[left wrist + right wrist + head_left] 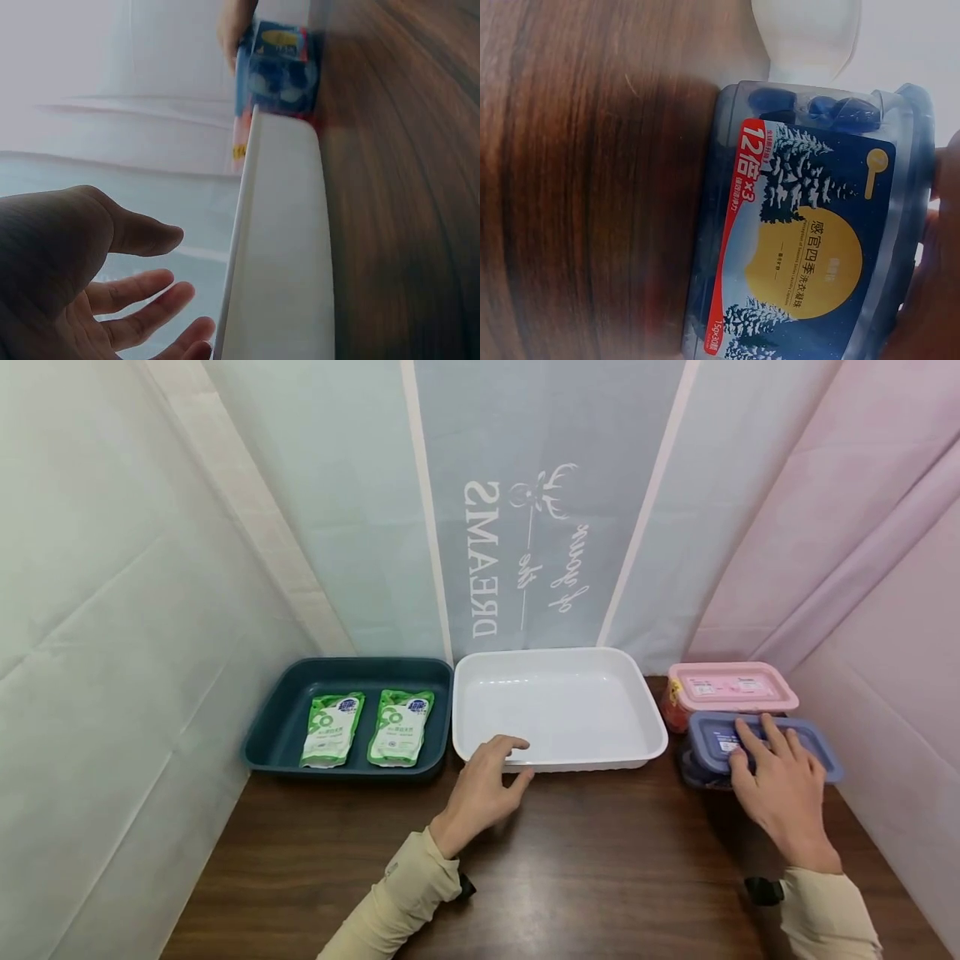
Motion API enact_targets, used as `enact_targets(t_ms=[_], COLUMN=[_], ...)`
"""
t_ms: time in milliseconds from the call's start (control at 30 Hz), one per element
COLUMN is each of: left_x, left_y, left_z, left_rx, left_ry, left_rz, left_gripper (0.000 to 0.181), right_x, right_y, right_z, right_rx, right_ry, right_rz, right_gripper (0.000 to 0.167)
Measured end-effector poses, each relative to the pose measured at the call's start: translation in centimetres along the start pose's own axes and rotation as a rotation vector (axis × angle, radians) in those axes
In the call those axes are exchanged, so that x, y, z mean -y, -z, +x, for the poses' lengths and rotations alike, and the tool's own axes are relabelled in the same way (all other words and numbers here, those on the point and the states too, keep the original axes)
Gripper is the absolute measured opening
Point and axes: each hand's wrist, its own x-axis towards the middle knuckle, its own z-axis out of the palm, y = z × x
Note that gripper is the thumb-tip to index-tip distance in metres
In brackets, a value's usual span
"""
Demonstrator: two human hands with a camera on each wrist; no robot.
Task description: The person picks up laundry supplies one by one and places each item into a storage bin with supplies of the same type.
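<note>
The right hand lies on the blue lid of a clear box, its fingers spread across the top. In the right wrist view that box shows a dark label and blue capsules, with part of the hand at the right edge. Behind it stands a pink-lidded box. The left hand hovers at the near rim of the white tray, fingers loosely bent with nothing between them. The left wrist view shows the left hand beside the tray's wall.
A dark green tray at the left holds two green and white pouches, lying side by side. It stands close against the white tray. Fabric walls enclose the brown wooden table at the back and both sides.
</note>
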Motion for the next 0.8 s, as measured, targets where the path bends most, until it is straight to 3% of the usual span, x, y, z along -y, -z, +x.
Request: enact_targets(t_ms=[300, 533, 800], left_x=[-1.4, -1.6, -1.9], left_y=[-1.6, -2.3, -3.0], left_z=[0.2, 0.0, -0.1], left_rx=[0.007, -0.003, -0.024], left_ry=[-0.062, -0.040, -0.060], left_rz=[-0.025, 0.013, 0.029], left_gripper=[0.035, 0.035, 0.034], right_x=[0.7, 1.5, 2.9], right_y=[-0.1, -0.1, -0.1], right_z=[-0.7, -1.6, -3.0], right_rx=[-0.004, -0.016, -0.072], right_ry=[-0.002, -0.007, 0.015], right_rz=[-0.018, -0.023, -0.025], right_gripper=[0.058, 0.057, 0.056])
